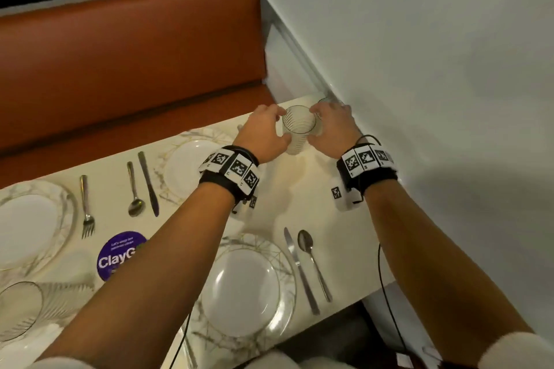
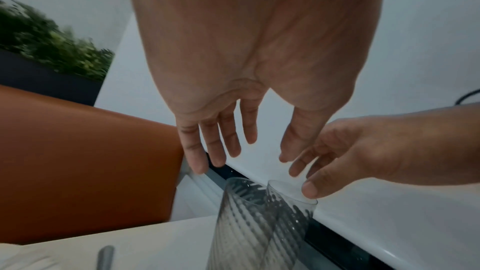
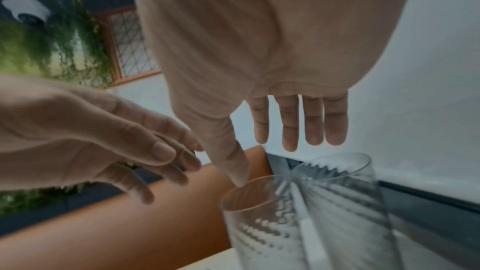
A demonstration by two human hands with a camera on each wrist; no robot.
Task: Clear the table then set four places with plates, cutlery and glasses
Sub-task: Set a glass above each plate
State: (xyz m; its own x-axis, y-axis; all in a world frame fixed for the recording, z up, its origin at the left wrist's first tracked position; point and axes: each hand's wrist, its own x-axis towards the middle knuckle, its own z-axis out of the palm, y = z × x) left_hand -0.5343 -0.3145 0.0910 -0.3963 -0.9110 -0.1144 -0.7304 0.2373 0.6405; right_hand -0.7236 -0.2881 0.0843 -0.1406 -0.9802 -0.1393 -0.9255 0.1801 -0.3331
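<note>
Fingers of left hand (image 1: 263, 133) and right hand (image 1: 332, 129) straight, spread, hovering over two glasses (image 1: 298, 129), grasping nothing

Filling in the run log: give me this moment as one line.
phase: placing glasses | left hand: open above near glass | right hand: open above far glass | plates, cutlery laid

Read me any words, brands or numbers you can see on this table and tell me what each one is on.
"ClayG": large white letters on the round purple sticker lying on the table; the left forearm covers the rest of the word.
Two small lines above it on the same sticker: too blurred to read.
Wristbands: black and white square code patterns only, no readable words.
Plates, cutlery, glasses: no text visible.
</note>
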